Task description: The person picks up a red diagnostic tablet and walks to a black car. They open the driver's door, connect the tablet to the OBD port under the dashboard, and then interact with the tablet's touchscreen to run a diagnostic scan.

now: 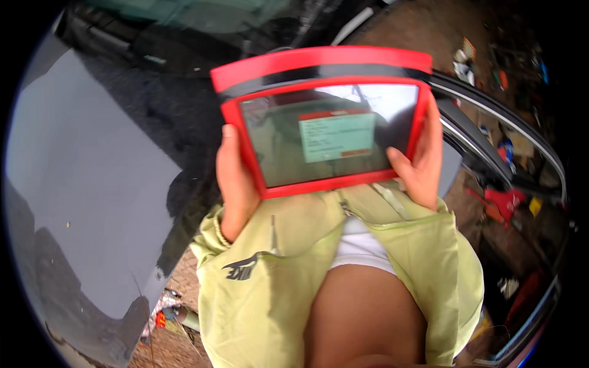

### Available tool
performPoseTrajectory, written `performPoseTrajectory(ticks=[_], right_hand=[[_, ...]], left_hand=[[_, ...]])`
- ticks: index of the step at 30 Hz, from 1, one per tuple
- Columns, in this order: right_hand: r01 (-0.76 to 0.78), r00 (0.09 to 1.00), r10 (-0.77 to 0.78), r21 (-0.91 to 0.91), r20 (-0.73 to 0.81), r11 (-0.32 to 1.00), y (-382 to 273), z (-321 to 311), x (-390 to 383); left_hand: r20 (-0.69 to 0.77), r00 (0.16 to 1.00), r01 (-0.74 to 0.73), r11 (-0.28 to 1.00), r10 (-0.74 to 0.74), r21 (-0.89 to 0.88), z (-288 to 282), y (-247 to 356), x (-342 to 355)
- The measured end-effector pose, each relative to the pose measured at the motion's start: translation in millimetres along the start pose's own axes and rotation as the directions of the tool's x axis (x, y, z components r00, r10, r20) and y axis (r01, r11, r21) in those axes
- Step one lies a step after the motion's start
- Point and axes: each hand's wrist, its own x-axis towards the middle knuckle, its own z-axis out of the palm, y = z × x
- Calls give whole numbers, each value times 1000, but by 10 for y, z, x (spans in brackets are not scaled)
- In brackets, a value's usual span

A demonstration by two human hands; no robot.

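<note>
A tablet in a thick red and black case is held up in front of my chest, its screen facing me. On the dark, reflective screen a pale message box with red bars is lit; its text is blurred. My left hand grips the tablet's left edge, thumb along the frame and the other fingers hidden behind. The right edge is held by my right hand, whose thumb lies over the lower right corner of the screen. The fingers of that hand are out of sight behind the case.
A car's grey hood spreads along the left, with the dark windshield beyond it. An open car door frame curves at the right. Past it, a red object and assorted clutter lie on the brown ground.
</note>
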Motion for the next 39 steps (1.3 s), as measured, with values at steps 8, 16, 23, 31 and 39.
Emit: performPoseTrajectory(ticks=[8, 16, 23, 31, 39], right_hand=[[30, 999, -35, -246, -18, 969, -58, 141, -243], [-2, 975, -131, -595, -181, 804, 81, 459, -437], [172, 939, -212, -164, -271, 971, 189, 410, -938], [330, 855, -366, -159, -368, 930, 169, -21, -1728], [206, 781, -300, -227, -547, 952, 413, -1045, -3418]], left_hand=[[62, 995, -71, 997, 73, -24, -111, 32, -10], [237, 968, -105, 992, 87, 67, -352, 14, 76], [305, 945, -160, 980, 116, 122, -442, 8, -31], [408, 897, -235, 965, 168, 119, -299, -338, -749], [580, 814, -97, 974, -40, 203, 39, -1674, -1743]])
